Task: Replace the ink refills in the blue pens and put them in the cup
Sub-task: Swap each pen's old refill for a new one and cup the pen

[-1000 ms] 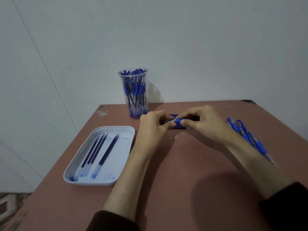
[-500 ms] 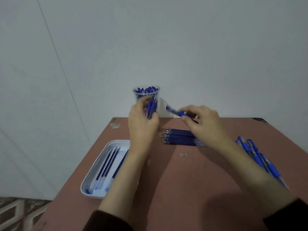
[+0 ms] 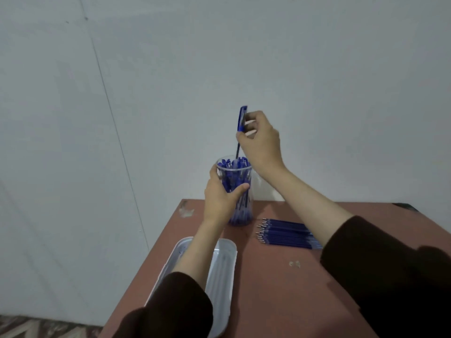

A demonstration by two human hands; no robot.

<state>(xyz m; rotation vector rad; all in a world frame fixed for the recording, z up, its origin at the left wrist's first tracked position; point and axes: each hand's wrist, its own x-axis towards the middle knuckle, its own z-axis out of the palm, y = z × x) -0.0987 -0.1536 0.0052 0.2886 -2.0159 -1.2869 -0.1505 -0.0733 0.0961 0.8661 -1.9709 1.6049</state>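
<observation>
A clear plastic cup packed with several blue pens stands at the far edge of the table. My left hand grips its side, thumb across the front. Above the cup my right hand pinches a blue pen held nearly upright, its lower end just at the cup's rim. A row of several blue ink refills lies on the table right of the cup.
A white plastic tray sits at the near left of the reddish table, partly under my left forearm; its contents are hidden. A pale wall rises right behind the cup. The table's left edge drops to a patterned floor.
My right hand has lifted the pen from beside the cup to upright above it. My left hand has stayed on the cup. The camera has tilted up.
</observation>
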